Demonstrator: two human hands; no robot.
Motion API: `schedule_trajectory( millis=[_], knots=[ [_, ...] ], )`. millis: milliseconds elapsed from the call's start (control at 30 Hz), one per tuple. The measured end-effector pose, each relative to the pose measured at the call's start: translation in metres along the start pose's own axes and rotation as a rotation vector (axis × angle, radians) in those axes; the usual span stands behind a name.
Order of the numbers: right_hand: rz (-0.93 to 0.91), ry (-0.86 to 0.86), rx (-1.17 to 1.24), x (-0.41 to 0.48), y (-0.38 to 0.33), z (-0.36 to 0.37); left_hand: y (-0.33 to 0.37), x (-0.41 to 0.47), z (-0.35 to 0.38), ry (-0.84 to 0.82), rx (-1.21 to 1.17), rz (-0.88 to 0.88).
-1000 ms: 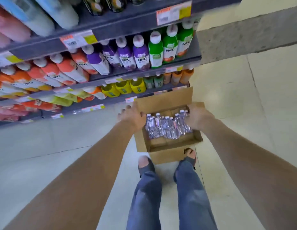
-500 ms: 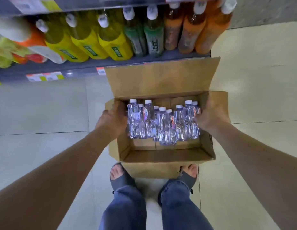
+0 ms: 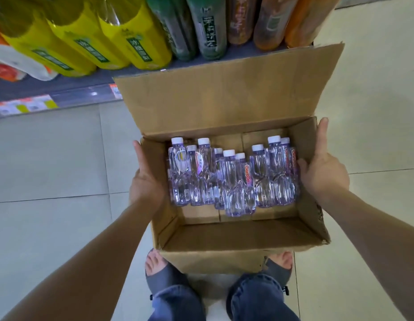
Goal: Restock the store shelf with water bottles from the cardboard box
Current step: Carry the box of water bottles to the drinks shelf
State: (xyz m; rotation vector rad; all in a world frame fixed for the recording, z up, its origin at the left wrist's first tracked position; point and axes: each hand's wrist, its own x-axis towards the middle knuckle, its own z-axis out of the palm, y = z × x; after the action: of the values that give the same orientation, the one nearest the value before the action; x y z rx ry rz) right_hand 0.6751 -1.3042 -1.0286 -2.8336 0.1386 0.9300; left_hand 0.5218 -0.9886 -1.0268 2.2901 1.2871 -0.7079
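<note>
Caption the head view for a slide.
Left hand and right hand hold an open brown cardboard box of clear white-capped water bottles before a stocked grey shelf.

Cardboard box (image 3: 224,100): matt brown corrugated board, edges frayed. Water bottles (image 3: 229,179): clear glossy ribbed plastic, white caps. Shelf bottles (image 3: 134,40): glossy plastic labels. Floor (image 3: 46,158): smooth pale tile, slight sheen. Jeans (image 3: 259,297): blue denim cloth.

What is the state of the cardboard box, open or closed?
Open. The far flap of the cardboard box stands up, and the water bottles inside are in plain view.
</note>
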Motion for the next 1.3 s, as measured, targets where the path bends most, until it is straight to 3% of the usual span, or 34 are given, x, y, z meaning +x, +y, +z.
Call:
schedule_trajectory(
  millis=[367,633,1300],
  knots=[
    [-0.055,0.045,0.055,-0.002,0.006,0.007,-0.021,0.01,0.014,0.107,-0.129,0.085],
    [-0.053,0.035,0.035,-0.022,0.002,-0.007,-0.024,-0.002,-0.015,0.068,-0.19,0.097],
    [-0.097,0.097,0.125,-0.291,-0.119,-0.142,-0.159,-0.13,-0.269,0.133,-0.177,0.256]
  ],
)
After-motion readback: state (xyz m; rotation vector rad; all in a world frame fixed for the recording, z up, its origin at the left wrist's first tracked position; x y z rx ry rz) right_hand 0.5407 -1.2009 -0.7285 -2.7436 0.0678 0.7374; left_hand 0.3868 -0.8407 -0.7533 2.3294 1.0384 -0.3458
